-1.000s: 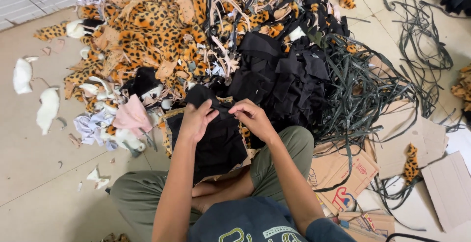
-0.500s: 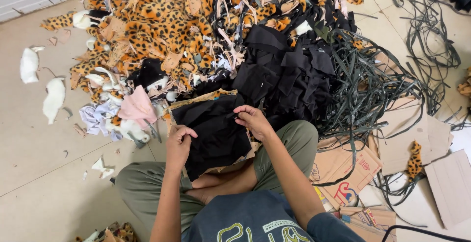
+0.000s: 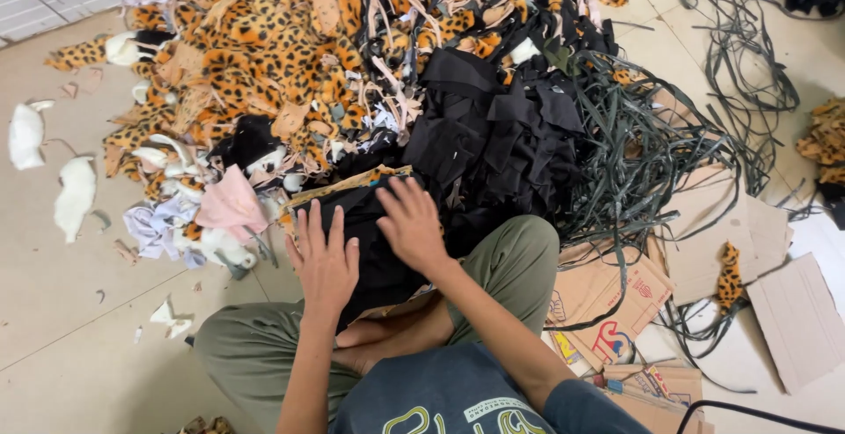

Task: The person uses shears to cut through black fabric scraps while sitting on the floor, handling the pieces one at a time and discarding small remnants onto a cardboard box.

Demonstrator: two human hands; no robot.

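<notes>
From where I watch, both hands have come down flat since half a second ago. My left hand [image 3: 324, 262] now lies palm-down with fingers spread on the near left part of the stack of black cut fabric pieces [image 3: 374, 249]; earlier it sat lower and more curled at the stack's edge. My right hand [image 3: 412, 225] also rests flat, fingers splayed, on top of the same stack, where before it was bent over the far edge. Neither grip closes on anything: both are wide and pressing, not pinching.

The stack lies on a brown cardboard sheet [image 3: 348, 189] over my crossed legs in olive trousers [image 3: 251, 359]. I judge that the pieces are being squared and flattened rather than picked.

To the left lie white fabric scraps [image 3: 75, 196] on the tiled floor [image 3: 62, 311] and a pink scrap [image 3: 231, 205]. Beyond is the leopard-print plush offcut heap [image 3: 255, 47], then the loose black cloth pile [image 3: 502, 139], dark green strap tangle [image 3: 651, 148] and flattened cardboard boxes [image 3: 616, 297]. The view has shifted slightly nearer.
</notes>
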